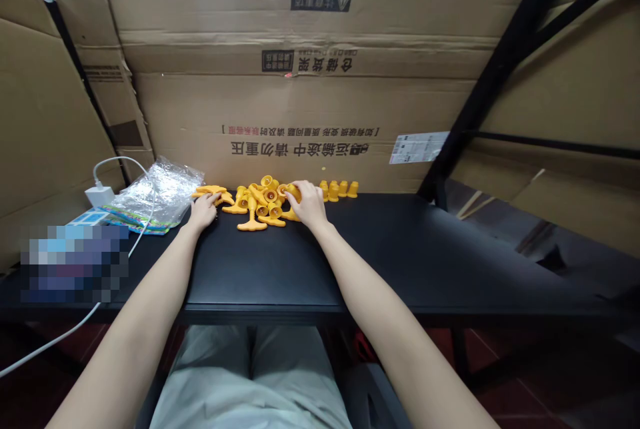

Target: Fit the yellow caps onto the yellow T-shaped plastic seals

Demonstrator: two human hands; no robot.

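Yellow plastic T-shaped handles and small hollow cup-like pieces lie in a loose pile at the back of the black tabletop. My left hand is at the pile's left end, its fingers curled over a yellow T-shaped handle among a few similar ones; part of the grip is hidden. At the pile's right side, my right hand pinches a yellow cup-like piece between thumb and fingers. Just right of that hand, several yellow cups stand in a row. One T-shaped handle lies at the pile's front.
Crumpled clear plastic bags lie at the left, beside a white charger whose cable crosses the tabletop. A blurred-out object sits at front left. Cardboard walls the back and sides, with black frame posts.
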